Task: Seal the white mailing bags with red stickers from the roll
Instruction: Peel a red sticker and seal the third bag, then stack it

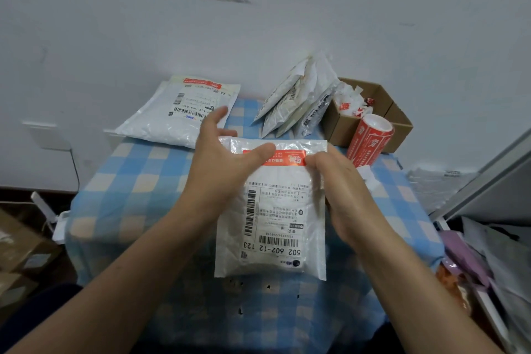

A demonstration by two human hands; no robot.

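Note:
A white mailing bag (273,238) with a shipping label lies in the middle of the checked table. A red sticker (283,157) runs across its top fold. My left hand (221,161) hovers over the bag's upper left, fingers spread, thumb resting on the sticker's left part. My right hand (336,187) grips the bag's right edge, fingertips at the sticker's right end. The red sticker roll (370,139) stands tilted at the right, leaning on a cardboard box. Another white bag with a red sticker (178,112) lies at the back left.
Several more white bags (298,98) lean upright at the back against the wall. A cardboard box (385,121) holds crumpled sticker backing. The blue checked tablecloth (129,181) covers a small table. Boxes sit on the floor at left, clutter at right.

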